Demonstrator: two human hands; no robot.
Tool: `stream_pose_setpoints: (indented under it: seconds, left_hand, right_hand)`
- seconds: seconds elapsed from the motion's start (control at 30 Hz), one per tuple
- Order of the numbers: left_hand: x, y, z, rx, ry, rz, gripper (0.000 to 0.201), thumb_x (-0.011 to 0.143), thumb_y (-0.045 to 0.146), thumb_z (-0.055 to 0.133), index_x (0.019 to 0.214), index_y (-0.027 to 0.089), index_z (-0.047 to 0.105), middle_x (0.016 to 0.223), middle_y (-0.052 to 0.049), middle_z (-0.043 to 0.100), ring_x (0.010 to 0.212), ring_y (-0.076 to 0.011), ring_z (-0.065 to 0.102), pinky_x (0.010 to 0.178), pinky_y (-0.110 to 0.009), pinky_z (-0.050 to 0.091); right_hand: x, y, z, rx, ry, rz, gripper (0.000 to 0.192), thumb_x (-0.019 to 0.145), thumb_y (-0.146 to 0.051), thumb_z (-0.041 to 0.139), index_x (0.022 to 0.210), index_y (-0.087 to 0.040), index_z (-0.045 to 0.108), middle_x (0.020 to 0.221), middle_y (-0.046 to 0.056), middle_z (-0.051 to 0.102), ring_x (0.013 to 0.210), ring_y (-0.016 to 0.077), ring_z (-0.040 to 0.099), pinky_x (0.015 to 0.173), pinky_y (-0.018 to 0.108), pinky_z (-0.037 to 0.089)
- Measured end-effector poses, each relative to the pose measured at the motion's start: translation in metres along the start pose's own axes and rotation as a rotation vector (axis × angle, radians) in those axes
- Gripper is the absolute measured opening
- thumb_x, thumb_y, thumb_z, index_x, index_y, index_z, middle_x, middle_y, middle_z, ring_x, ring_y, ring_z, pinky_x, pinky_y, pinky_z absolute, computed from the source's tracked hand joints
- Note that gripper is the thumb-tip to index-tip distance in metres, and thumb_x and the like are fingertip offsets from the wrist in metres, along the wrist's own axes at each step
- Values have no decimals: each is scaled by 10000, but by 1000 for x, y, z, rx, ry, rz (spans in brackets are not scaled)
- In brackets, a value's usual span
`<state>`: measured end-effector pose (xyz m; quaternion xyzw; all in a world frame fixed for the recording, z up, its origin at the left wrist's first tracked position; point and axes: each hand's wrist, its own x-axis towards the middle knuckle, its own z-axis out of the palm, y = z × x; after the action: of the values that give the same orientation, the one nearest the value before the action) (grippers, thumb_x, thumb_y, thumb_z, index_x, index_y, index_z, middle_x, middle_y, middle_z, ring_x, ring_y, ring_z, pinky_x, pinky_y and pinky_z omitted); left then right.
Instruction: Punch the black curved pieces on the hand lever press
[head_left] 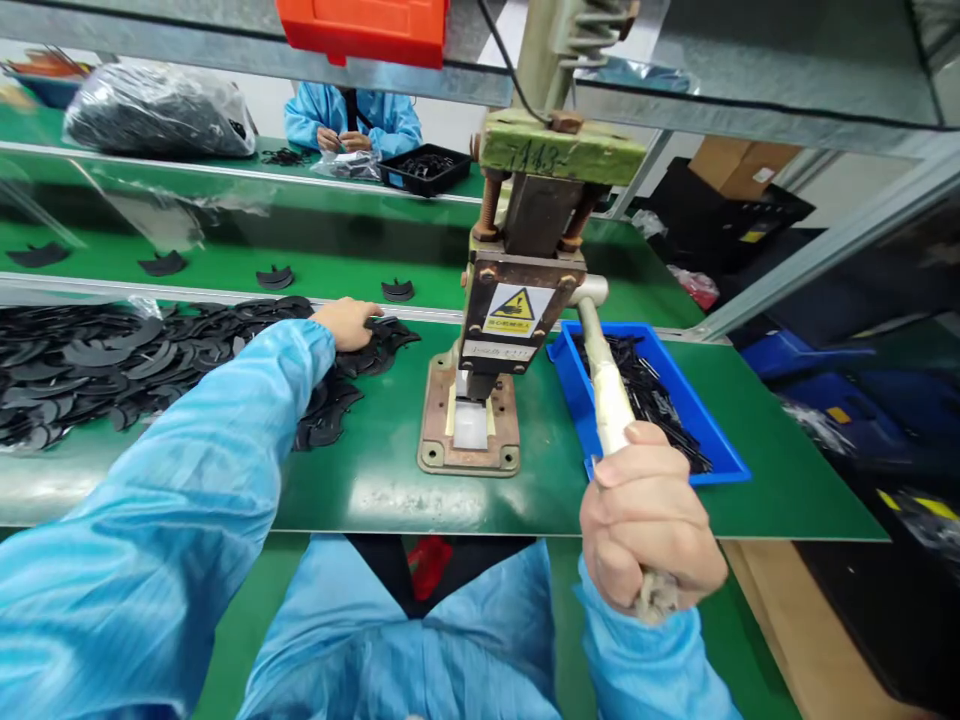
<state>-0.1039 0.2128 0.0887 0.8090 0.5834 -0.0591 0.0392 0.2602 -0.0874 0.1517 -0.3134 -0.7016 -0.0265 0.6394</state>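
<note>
My right hand [652,515] is wrapped round the pale, tape-covered lever handle [606,375] of a hand press [517,300]. Under the press ram, a white block [471,425] sits on the metal base. My left hand [349,322] is at the right end of a heap of black curved plastic parts [135,360], its forefinger stretched out to the right. Nothing shows held in it, though its underside is hidden. Just beyond it, a single black curved part [397,290] lies on the green belt.
Right of the press stands a blue tray [697,420] of thin black pieces. More curved parts lie spaced along the belt [337,270]. Across it, a co-worker in blue sleeves [397,125] handles small items beside a black tray [426,170]. A metal shelf [750,100] hangs overhead.
</note>
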Motion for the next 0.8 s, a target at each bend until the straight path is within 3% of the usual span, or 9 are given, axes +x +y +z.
stream_pose_setpoints:
  seconds: [0.07, 0.27, 0.37, 0.5, 0.57, 0.7, 0.8]
  left_hand:
    - [9, -10, 4, 32, -75, -1, 686, 842, 356, 673, 1514, 230, 622, 1442, -135, 704, 1331, -341, 631, 1081, -386, 491]
    - [10, -6, 9, 6, -87, 127, 655, 787, 454, 710, 1407, 241, 700, 1418, -94, 725, 1336, -321, 614, 1099, -356, 457]
    - [5, -1, 5, -86, -125, 202, 646, 738, 489, 731, 1336, 244, 734, 1292, -78, 774, 1200, -294, 677, 996, -325, 489]
    - [-11, 9, -5, -221, -218, 260, 392, 791, 519, 658, 1046, 252, 791, 960, -27, 795, 883, -235, 709, 793, -298, 492]
    - [-25, 18, -9, -295, -177, 233, 371, 844, 560, 615, 981, 246, 757, 831, -10, 750, 782, -218, 674, 744, -303, 473]
    - [-62, 53, -4, -704, 42, 82, 398, 915, 622, 589, 880, 228, 622, 712, 3, 618, 658, -176, 572, 650, -296, 434]
    - [-89, 92, 10, -1179, 14, -96, 395, 954, 596, 601, 825, 229, 534, 637, 36, 482, 534, -120, 445, 520, -255, 360]
  right_hand:
    - [0, 0, 1, 9, 21, -39, 315, 915, -352, 675, 637, -249, 570, 635, -25, 618, 709, 219, 640, 942, 671, 556]
    - [0, -2, 4, 4, 37, -27, 362, 933, -377, 682, 616, -242, 571, 642, -26, 610, 709, 208, 635, 914, 655, 570]
    - [1, -1, 4, -3, 40, -20, 366, 931, -387, 681, 615, -244, 561, 641, -31, 613, 705, 205, 632, 917, 664, 574]
    - [1, 1, 4, 2, 58, -57, 364, 924, -387, 688, 621, -244, 546, 622, -40, 601, 703, 196, 638, 934, 636, 572]
    - [2, 1, 5, 4, 55, -59, 352, 926, -385, 684, 632, -243, 550, 631, -45, 607, 721, 190, 647, 958, 621, 571]
    - [3, 1, 8, 52, 51, -67, 317, 906, -347, 700, 647, -232, 557, 647, -36, 612, 756, 183, 650, 1003, 609, 559]
    - [2, 3, 10, 78, 73, -85, 296, 884, -327, 706, 647, -230, 557, 641, -27, 599, 767, 186, 646, 1012, 598, 547]
